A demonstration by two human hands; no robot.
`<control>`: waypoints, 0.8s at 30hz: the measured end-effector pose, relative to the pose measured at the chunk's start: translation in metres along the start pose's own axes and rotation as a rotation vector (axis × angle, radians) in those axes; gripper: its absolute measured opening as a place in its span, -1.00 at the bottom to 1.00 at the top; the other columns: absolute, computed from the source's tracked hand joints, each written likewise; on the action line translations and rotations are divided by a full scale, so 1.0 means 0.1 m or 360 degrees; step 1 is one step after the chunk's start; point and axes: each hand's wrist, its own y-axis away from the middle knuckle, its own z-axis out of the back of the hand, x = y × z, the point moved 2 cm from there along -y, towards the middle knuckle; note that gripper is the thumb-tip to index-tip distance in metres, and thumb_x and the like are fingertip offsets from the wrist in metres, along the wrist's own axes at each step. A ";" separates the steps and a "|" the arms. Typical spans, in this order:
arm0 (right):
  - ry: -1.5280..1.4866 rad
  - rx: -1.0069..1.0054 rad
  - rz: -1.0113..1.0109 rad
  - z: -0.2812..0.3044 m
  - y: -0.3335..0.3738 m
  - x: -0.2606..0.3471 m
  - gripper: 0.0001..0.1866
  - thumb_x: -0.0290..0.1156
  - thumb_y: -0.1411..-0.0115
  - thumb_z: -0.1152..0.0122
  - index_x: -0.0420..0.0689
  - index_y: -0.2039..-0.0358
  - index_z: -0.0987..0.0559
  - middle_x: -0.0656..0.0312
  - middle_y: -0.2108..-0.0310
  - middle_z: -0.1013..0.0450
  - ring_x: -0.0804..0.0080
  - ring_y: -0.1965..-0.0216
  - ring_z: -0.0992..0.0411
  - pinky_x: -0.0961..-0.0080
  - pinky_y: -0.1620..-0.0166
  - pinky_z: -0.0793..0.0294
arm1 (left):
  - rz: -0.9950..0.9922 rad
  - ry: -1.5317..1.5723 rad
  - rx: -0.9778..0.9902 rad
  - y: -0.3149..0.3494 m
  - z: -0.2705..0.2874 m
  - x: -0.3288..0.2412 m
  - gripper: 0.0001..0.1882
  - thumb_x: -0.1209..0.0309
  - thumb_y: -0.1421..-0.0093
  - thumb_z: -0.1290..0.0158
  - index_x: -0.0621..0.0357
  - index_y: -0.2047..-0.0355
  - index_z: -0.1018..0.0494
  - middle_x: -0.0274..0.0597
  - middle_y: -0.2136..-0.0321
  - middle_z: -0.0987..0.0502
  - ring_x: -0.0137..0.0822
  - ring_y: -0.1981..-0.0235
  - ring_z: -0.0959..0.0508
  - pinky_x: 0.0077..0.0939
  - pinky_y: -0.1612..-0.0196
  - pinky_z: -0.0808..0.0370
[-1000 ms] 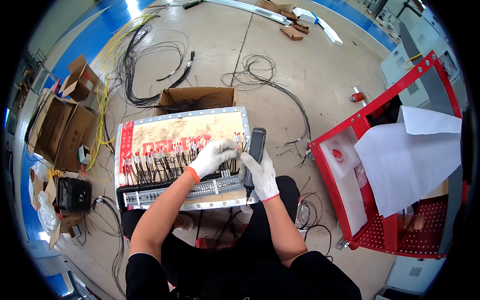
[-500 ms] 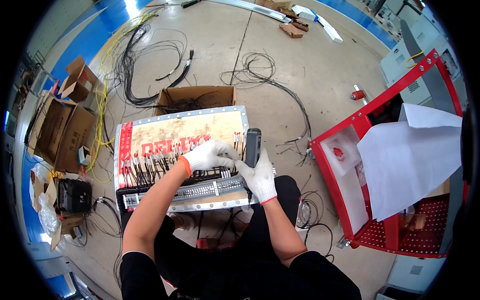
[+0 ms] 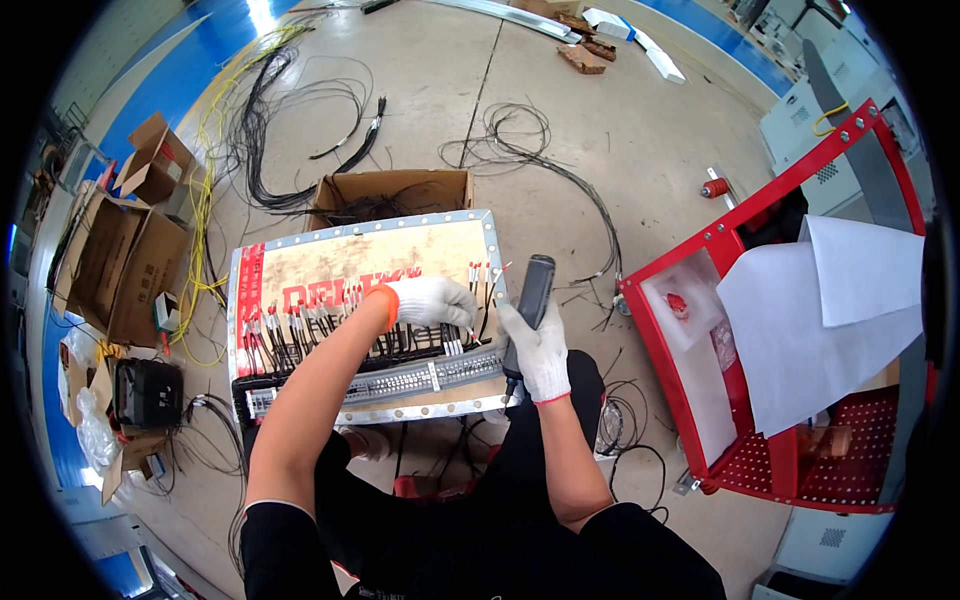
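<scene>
A handheld electric screwdriver (image 3: 537,285), dark and bit downward, is gripped in my right hand (image 3: 542,355) beside the board's right edge. My left hand (image 3: 437,303), also white-gloved, reaches over a row of black wires (image 3: 300,335) with white sleeves and red tips. Its fingers point down and pinch what looks like a wire (image 3: 477,340) near the row's right end; the fingertips partly hide it. Below runs a long grey terminal strip (image 3: 400,379) with metal contacts. All this rests on a metal-edged wooden board (image 3: 400,250) across my lap.
Behind the board stands an open cardboard box (image 3: 395,186) holding dark cables. More cartons (image 3: 130,270) and a black case (image 3: 149,391) sit at left. A red metal frame (image 3: 725,380) with white sheeting (image 3: 810,330) occupies the right. Cable bundles (image 3: 262,150) lie on the floor.
My right hand has moved rightward with the screwdriver, away from the wires, and the tool leans more to the right. My left hand has shifted slightly right, its fingers now pointing down.
</scene>
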 end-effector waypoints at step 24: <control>-0.0345 0.0128 -0.0197 -0.05 0.07 0.18 -0.70 -0.24 -0.27 -0.21 -0.18 0.15 -0.42 0.27 0.51 -0.45 0.51 0.56 -0.44 0.52 0.46 -0.46 | 0.0132 -0.0836 -0.0039 -0.09 -0.20 -0.22 -0.74 0.25 -0.15 -0.09 0.09 0.24 -0.61 0.01 0.21 -0.57 0.04 0.11 -0.55 -0.15 0.03 -0.47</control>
